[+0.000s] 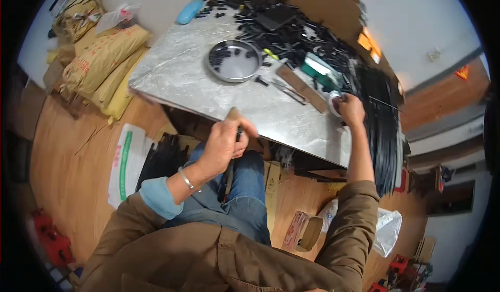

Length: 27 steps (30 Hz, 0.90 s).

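Over the table's near edge my left hand (223,142) is closed around a thin black strip (229,175), which hangs down toward my lap. A silver bracelet circles that wrist. At the table's right side my right hand (351,110) has its fingers curled together against a small white round thing (334,102), perhaps a roll; what lies inside the fingers is hidden. Just left of it are a flat brown bar (301,88) and metal tweezers (288,92). A green and white box (319,69) stands behind them.
A steel bowl (234,77) with small black parts sits on the marbled table (182,73). Black parts (312,39) heap at the back against cardboard (323,5). Long black strips (380,125) hang over the right edge. Sacks (107,58) are stacked at left; a small carton (307,233) is on the floor.
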Each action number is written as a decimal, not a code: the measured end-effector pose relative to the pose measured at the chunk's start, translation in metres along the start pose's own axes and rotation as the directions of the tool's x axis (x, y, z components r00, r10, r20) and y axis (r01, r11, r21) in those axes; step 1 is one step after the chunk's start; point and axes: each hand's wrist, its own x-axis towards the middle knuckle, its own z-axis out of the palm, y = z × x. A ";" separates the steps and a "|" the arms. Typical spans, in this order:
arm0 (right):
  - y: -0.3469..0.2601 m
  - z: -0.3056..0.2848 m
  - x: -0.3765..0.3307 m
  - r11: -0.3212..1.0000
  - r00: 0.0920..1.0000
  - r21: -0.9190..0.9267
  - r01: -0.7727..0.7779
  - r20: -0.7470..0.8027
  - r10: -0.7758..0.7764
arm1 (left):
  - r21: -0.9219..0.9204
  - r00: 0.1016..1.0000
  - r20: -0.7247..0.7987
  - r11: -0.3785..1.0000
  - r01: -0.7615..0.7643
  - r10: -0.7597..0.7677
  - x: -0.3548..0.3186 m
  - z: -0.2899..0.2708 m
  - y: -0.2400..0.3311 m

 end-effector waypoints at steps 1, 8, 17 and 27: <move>0.007 -0.001 0.000 1.000 1.000 0.007 -0.003 -0.015 0.003 | -0.013 1.000 0.004 1.000 0.007 -0.007 0.001 -0.001 -0.001; 0.025 -0.010 0.000 0.994 0.993 0.053 -0.096 0.073 0.092 | -0.085 0.999 0.037 0.996 -0.022 0.025 0.004 -0.010 -0.001; 0.013 -0.010 -0.009 0.996 0.997 0.082 -0.019 -0.074 0.025 | -0.135 0.990 0.115 0.989 -0.066 0.082 -0.010 -0.022 0.000; -0.028 -0.035 -0.044 0.685 0.978 0.709 -0.166 0.207 0.023 | -0.108 0.969 0.197 0.986 -0.130 0.149 -0.022 -0.024 0.006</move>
